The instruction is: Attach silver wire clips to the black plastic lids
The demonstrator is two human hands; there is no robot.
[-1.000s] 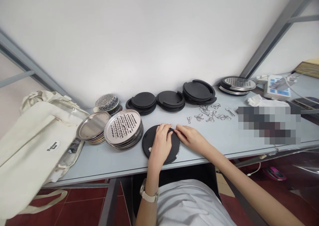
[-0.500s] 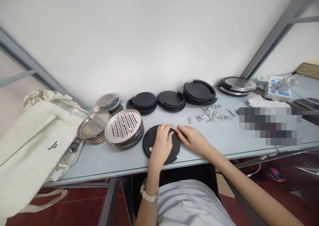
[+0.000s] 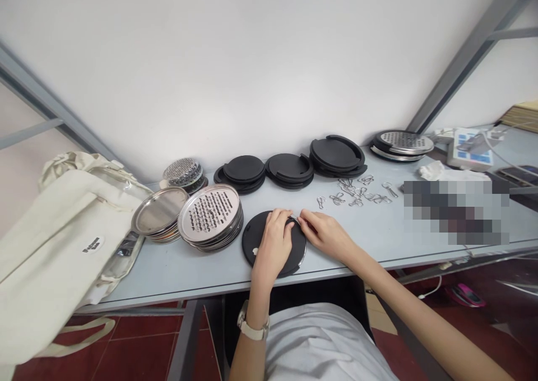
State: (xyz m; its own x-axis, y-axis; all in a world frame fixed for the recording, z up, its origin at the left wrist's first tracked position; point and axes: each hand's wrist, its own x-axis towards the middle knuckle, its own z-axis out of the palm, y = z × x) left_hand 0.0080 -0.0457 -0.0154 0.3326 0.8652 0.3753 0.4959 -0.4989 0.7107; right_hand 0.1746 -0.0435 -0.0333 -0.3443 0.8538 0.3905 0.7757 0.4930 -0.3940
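A black round disc (image 3: 254, 237) lies on the grey table (image 3: 378, 230) in front of me. My left hand (image 3: 273, 245) rests flat on top of it, fingers pressing near its far right edge. My right hand (image 3: 325, 233) sits just to the right of the disc, its fingertips pinched at the rim where a small metal clip seems to be; the piece is too small to make out. The fingertips of both hands meet at the same spot on the rim.
Stacked perforated steel plates (image 3: 209, 214) and plain steel plates (image 3: 158, 213) stand left of the disc. Black disc stacks (image 3: 288, 168) line the wall. Loose wire clips (image 3: 355, 191) lie to the right. A cream tote bag (image 3: 54, 230) fills the left end.
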